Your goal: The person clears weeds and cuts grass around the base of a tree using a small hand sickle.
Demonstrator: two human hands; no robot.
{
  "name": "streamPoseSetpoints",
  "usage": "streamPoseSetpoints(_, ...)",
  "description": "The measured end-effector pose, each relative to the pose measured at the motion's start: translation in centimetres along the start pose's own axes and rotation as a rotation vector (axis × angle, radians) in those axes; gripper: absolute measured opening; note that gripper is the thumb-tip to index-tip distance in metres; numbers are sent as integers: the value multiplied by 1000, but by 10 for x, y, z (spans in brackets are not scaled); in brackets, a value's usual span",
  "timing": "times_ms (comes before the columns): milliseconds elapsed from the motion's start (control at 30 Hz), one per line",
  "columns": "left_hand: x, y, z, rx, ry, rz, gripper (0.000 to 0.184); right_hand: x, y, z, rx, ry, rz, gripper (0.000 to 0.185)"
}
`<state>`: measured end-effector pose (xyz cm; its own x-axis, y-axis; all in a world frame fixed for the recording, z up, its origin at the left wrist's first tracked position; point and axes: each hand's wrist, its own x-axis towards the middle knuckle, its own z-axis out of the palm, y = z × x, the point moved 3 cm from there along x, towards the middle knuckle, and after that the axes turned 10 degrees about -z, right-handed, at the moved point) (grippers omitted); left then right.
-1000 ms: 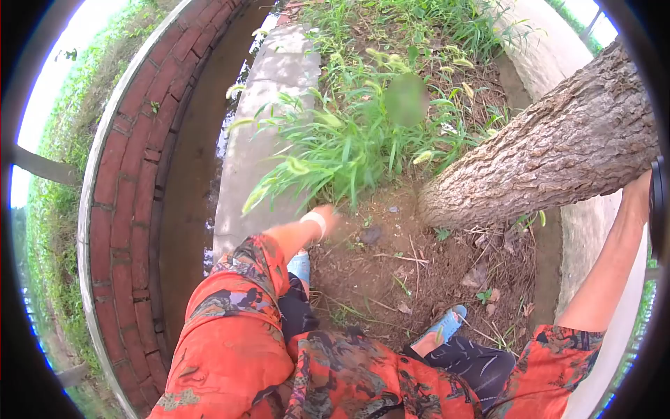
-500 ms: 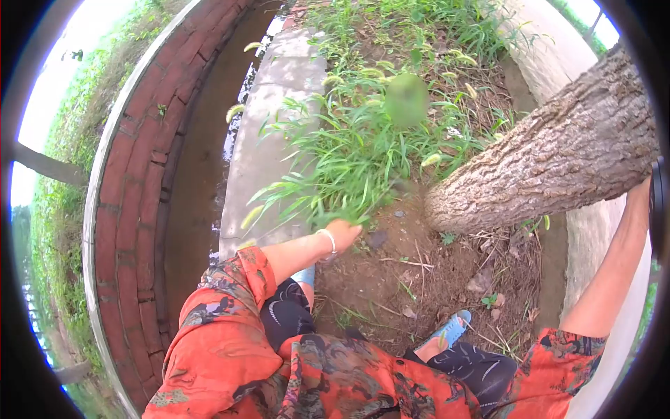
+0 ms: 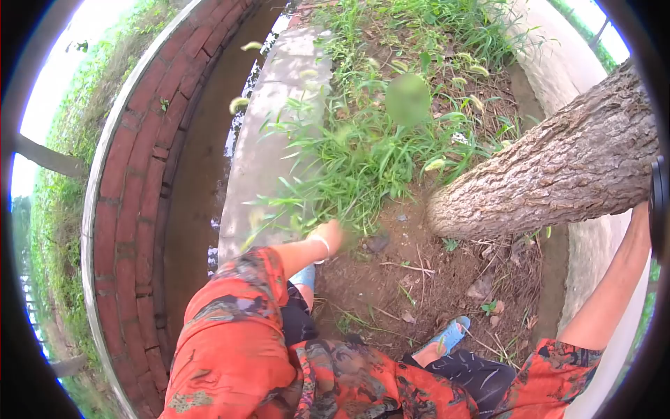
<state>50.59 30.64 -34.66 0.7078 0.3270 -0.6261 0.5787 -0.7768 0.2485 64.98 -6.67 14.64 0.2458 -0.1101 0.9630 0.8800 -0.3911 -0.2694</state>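
My left hand (image 3: 329, 236), with a white bangle at the wrist, is closed on blades at the near edge of a green grass clump (image 3: 370, 157). Its fingers are partly blurred, and the blades around them are smeared. Several bristly seed heads stick out of the clump. On the right, my right hand (image 3: 640, 211) is at the far side of a rough-barked tree trunk (image 3: 537, 164). Its fingers are hidden behind the trunk, so whether they are closed does not show.
A concrete ledge (image 3: 269, 140) runs left of the grass, beside a channel with brown water (image 3: 192, 188) and a red brick wall (image 3: 129, 181). Bare soil (image 3: 391, 293) with twigs and dry leaves lies around my blue shoes (image 3: 452, 334). A pale wall (image 3: 558, 42) stands at right.
My left hand has moved a little left, and the grass near it has shifted. My right arm stays by the trunk, slightly lower in view.
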Motion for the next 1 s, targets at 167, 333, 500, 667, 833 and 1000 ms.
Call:
streamPoseSetpoints(167,-19,-15,-7,-103,-27,4,31,0,-1,-2,-92,-11,-49,94)
streamPoseSetpoints(333,-5,16,-59,-424,291,211,21,0,-1,-3,-118,2,-83,91)
streamPoseSetpoints(500,27,65,-115,-692,560,340,22,-2,-14,5,-129,25,-75,91)
streamPoseSetpoints(667,21,27,-8,-158,249,245,24,9,19,-24,-180,60,89,70)
streamPoseSetpoints(833,10,23,-28,-71,-104,158,26,-2,-5,-4,-194,-6,-71,91)
streamPoseSetpoints(1000,38,51,-76,-459,238,178,27,-1,-8,-4,-239,-23,-104,88)
